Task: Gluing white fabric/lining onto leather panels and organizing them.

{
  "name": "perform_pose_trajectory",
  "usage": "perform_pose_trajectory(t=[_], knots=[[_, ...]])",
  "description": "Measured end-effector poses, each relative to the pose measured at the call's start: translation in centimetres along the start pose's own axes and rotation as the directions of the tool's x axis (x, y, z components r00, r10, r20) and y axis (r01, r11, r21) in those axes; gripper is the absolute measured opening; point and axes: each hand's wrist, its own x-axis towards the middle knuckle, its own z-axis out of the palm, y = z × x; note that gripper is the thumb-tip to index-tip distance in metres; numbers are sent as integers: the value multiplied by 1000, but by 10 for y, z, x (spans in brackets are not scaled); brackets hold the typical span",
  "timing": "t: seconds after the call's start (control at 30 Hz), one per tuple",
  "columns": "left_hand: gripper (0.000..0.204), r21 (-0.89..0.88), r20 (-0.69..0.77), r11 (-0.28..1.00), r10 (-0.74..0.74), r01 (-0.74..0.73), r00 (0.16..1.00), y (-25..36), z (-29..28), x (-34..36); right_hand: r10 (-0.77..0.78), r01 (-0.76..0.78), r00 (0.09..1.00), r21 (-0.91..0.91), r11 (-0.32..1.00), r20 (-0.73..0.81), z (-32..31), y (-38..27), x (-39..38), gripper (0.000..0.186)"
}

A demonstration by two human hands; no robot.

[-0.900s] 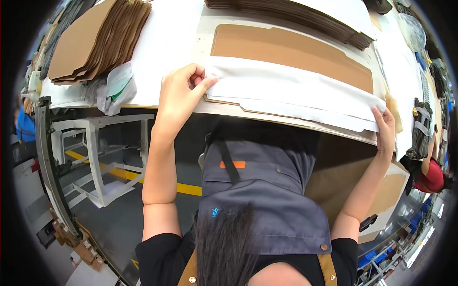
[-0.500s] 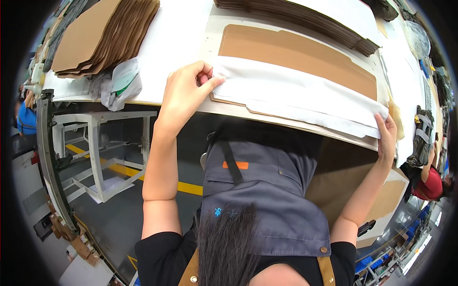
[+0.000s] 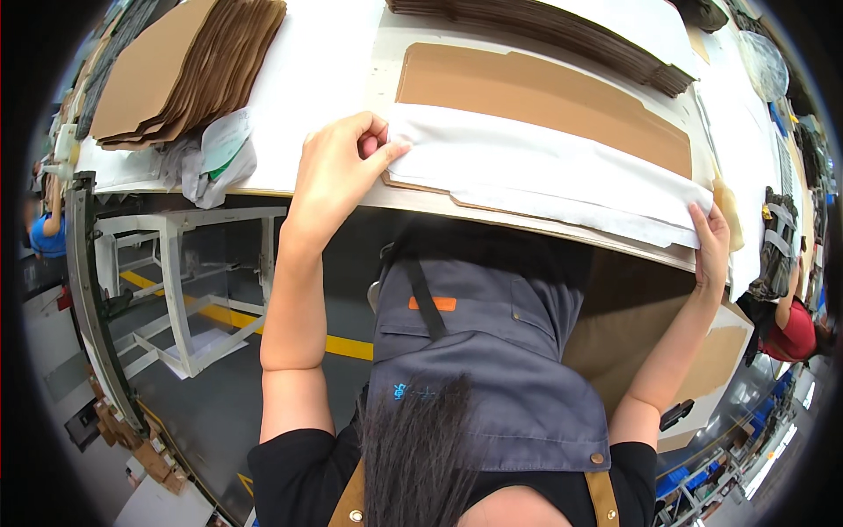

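My left hand (image 3: 347, 162) pinches the cloth (image 3: 536, 176) at nine o'clock, my right hand (image 3: 715, 237) apparently at three; likely limp, light, best held by the ends.

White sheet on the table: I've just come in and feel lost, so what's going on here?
A person's left hand holds one end of the white sheet, and the right hand the other. The sheet lies spread over the near part of a brown cardboard piece on the table; the far part is uncovered. A cardboard stack lies to the left.
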Motion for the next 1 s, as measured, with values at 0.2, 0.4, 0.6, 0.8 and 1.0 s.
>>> perform_pose_trajectory(t=[0.2,0.4,0.6,0.8,1.0], knots=[[23,-31,-10,999,26,-26,1000,-1,2,0,-5,5,1000,-12,1000,-1,1,0,-2,32],[21,-58,-32,998,-25,23,999,0,3,-1,10,-10,1000,-3,1000,-4,4,-1,-2,32],[28,25,-34,1000,-4,5,999,10,4,-4,9,-8,1000,22,1000,-19,9,-7,-4,31],[50,457,-140,781,536,-426,833,19,26,-18,-20,20,1000,52,998,2,12,-9,-6,29],[66,247,332,724,561,-644,758,50,51,-47,-35,37,999,58,998,-38,16,-7,-6,29]])
